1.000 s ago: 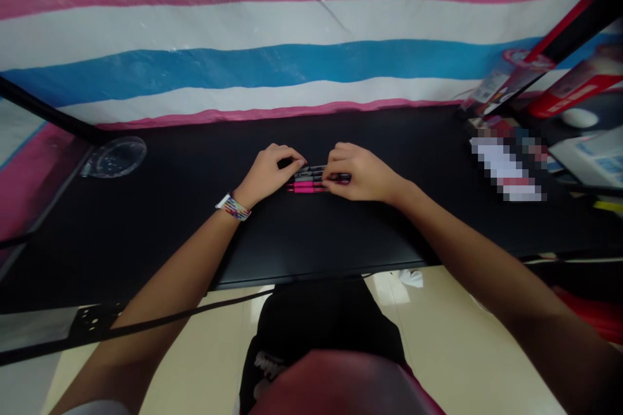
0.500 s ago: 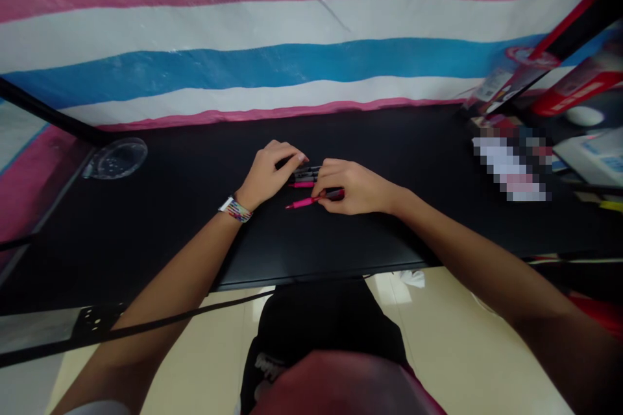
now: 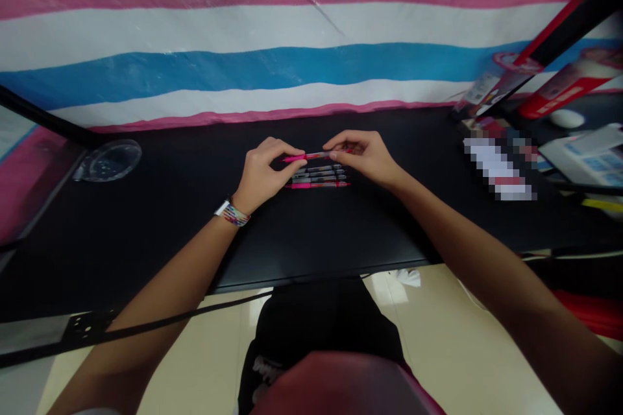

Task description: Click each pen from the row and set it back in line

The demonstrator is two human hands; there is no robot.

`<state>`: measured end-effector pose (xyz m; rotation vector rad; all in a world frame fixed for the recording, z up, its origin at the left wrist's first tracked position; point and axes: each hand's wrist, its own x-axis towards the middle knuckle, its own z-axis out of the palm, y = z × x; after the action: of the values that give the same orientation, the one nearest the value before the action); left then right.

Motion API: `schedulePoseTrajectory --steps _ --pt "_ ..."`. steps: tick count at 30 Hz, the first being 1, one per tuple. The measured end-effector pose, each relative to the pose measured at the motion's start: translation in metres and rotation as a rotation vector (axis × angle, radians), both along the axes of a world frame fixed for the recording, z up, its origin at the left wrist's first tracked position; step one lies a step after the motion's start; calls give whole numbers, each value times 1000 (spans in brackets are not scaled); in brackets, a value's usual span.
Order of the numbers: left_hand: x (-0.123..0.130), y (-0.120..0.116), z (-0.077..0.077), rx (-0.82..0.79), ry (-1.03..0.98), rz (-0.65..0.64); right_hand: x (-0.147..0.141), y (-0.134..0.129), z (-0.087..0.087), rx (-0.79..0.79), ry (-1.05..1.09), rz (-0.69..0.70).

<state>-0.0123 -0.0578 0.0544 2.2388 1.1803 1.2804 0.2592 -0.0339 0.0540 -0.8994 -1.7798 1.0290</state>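
Note:
A pink-ended pen (image 3: 316,155) lies crosswise between my two hands, at the far side of a row of pens. My left hand (image 3: 270,168) pinches its pink end between thumb and finger. At the other end, the fingers of my right hand (image 3: 365,154) close around the pen. Just nearer to me, several dark and grey pens (image 3: 318,174) lie side by side on the black desk (image 3: 311,233). Another pink pen (image 3: 317,185) forms the near edge of that row. My left fingers partly cover the row's left ends.
A clear plastic lid (image 3: 114,161) rests at the desk's left end. On the right stand a clear cup (image 3: 491,81) and a red container (image 3: 559,87), near a white mouse (image 3: 567,118) and a tissue pack (image 3: 586,152). A striped sheet (image 3: 272,65) hangs behind.
My right hand has carried a pink pen from the row's near side to its far side. My left hand now grips that pen too, and the row is more exposed.

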Motion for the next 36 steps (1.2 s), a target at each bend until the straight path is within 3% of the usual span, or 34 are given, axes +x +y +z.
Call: schedulePoseTrajectory --steps 3,10,15,20,31,36 --pt "0 2 -1 -28 -27 17 -1 3 -1 -69 81 2" --pt "-2 4 -4 -142 -33 -17 -9 3 -7 -27 142 -6" --pt "-5 9 -4 -152 -156 -17 -5 11 -12 -70 170 -65" --pt "-7 16 -6 -235 -139 10 -2 19 -19 -102 202 -97" --pt "-7 16 -5 -217 -307 -47 -2 24 -23 -94 209 -134" --pt "-7 16 -4 -216 -256 -9 -2 24 -23 -98 256 -117"
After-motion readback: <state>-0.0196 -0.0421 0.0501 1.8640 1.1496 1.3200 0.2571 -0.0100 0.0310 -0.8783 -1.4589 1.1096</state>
